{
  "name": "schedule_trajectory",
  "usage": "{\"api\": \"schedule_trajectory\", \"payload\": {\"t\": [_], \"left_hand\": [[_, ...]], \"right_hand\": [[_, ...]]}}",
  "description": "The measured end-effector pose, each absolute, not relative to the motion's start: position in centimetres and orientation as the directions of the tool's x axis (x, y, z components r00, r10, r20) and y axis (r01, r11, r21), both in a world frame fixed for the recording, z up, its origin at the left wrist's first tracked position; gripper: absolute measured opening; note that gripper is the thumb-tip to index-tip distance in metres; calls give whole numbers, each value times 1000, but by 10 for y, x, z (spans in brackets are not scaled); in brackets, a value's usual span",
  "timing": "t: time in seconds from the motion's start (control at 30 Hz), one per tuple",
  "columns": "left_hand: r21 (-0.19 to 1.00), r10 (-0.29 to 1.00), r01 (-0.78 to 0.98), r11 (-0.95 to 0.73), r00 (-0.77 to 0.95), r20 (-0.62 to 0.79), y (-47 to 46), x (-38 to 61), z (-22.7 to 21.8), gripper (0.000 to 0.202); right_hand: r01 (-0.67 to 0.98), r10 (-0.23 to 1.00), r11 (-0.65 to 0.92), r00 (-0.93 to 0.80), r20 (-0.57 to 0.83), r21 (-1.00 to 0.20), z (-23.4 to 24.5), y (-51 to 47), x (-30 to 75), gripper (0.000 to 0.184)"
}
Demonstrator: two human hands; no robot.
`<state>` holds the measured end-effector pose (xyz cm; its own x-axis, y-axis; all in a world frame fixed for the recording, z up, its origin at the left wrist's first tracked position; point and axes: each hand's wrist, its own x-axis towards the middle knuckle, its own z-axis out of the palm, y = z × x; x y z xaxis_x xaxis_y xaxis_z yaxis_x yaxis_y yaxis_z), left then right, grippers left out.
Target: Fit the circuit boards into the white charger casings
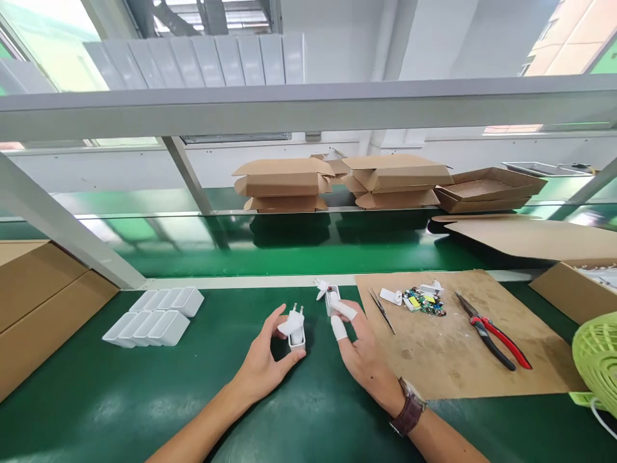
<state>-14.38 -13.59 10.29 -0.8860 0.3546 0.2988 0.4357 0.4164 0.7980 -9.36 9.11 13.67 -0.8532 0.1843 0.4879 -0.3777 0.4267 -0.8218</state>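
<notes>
My left hand (267, 357) holds a white plug adapter (295, 327) upright between thumb and fingers, prongs pointing up, just above the green mat. To its right, my right hand (359, 350), with white finger cots on two fingers and a brown wristwatch, pinches a second white adapter (329, 297) at the fingertips. Both hands sit close together at the middle of the bench.
Two rows of white housings (155, 316) lie at the left. A cardboard sheet (453, 360) on the right carries tweezers (382, 310), circuit boards (420, 300) and red-handled pliers (491, 331). Cardboard boxes (289, 185) sit beyond the green belt. A green fan (598, 357) is at far right.
</notes>
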Motion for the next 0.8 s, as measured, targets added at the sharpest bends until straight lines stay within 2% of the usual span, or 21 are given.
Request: {"api": "schedule_trajectory", "payload": {"t": [0.07, 0.13, 0.3, 0.53, 0.7, 0.8], "left_hand": [[831, 391, 408, 378, -884, 256, -133, -149, 103, 82], [837, 429, 407, 366, -872, 236, -126, -156, 104, 81], [848, 462, 415, 331, -854, 237, -99, -186, 114, 76], [862, 404, 397, 314, -878, 257, -65, -216, 116, 63], [868, 396, 380, 320, -886, 242, -79, -205, 112, 75], [858, 440, 382, 345, -873, 212, -106, -191, 114, 77]], "right_hand": [[-354, 214, 522, -826, 521, -776, 134, 99, -101, 39], [-308, 215, 563, -841, 496, -767, 126, 104, -109, 48], [-284, 141, 552, -895, 424, -784, 105, 103, -119, 60], [-286, 103, 480, -920, 377, -829, 102, 100, -122, 63], [-239, 101, 442, -944, 313, -864, 97, 101, -124, 63], [-212, 105, 445, -952, 286, -870, 93, 102, -127, 65]]}}
